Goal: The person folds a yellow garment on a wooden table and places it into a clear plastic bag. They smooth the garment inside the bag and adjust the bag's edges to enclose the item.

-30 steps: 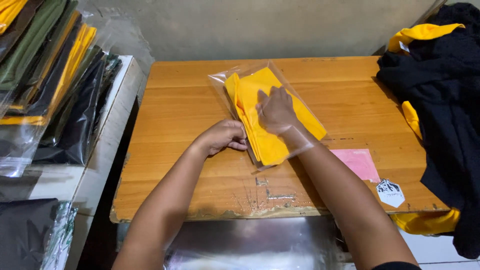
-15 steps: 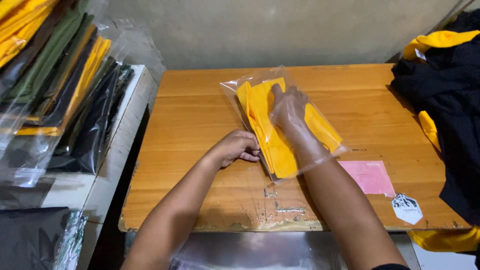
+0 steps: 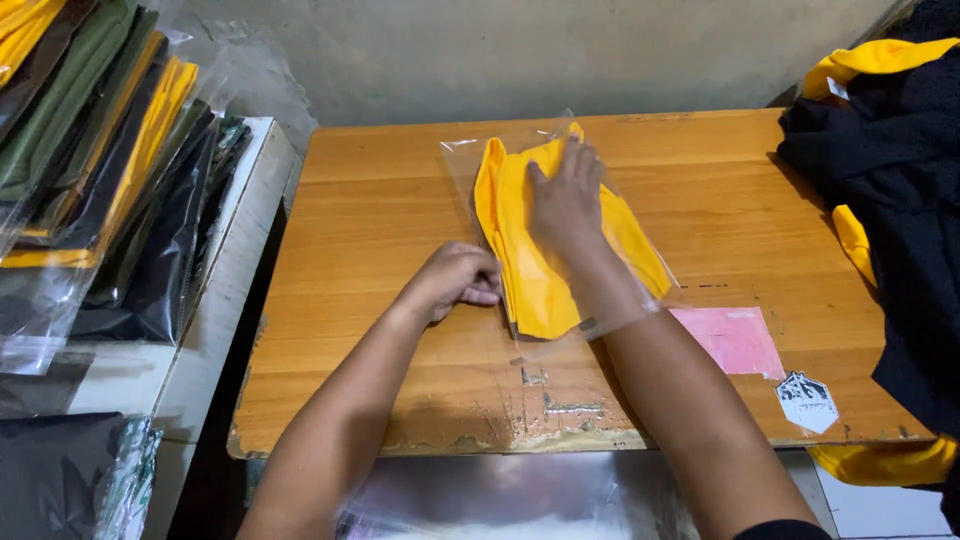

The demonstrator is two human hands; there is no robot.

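Note:
A folded yellow garment (image 3: 525,260) lies on the wooden table (image 3: 380,220), partly inside a clear plastic bag (image 3: 470,160). My right hand (image 3: 565,200) is inside the bag, flat on top of the garment, fingers pointing to the far end. My left hand (image 3: 455,282) is curled at the bag's left edge, pinching the plastic beside the garment.
Stacks of bagged folded garments (image 3: 90,170) in green, yellow and black lean on a white shelf at the left. A heap of black and yellow clothes (image 3: 890,190) lies at the right. A pink slip (image 3: 735,340) and a small sticker (image 3: 806,402) lie near the table's front right.
My right hand has slid further up inside the bag, pushing the yellow garment deeper. My left hand keeps its grip at the bag's left edge.

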